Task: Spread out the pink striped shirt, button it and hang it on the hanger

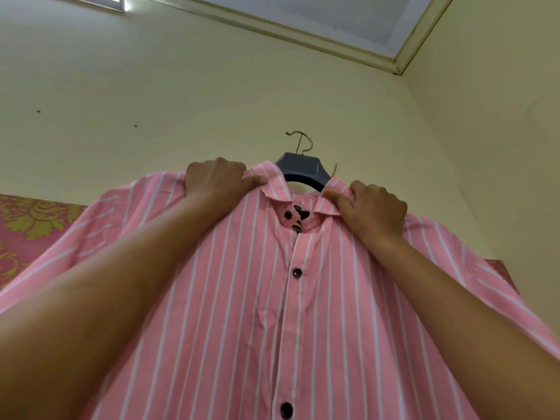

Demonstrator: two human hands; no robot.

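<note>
We hold the pink striped shirt [303,313] up in front of a pale yellow wall [181,86], our left hand [216,180] closed on the fabric at the left side of the collar [272,180] and our right hand [374,209] pinching the collar's right side. The shirt sits on a dark hanger [303,171] whose metal hook [301,142] rises above the neckline, and the front is buttoned below the collar, with black buttons [297,272] down the placket. A pink and gold patterned cloth [33,225] shows behind the shirt at the left.
</note>
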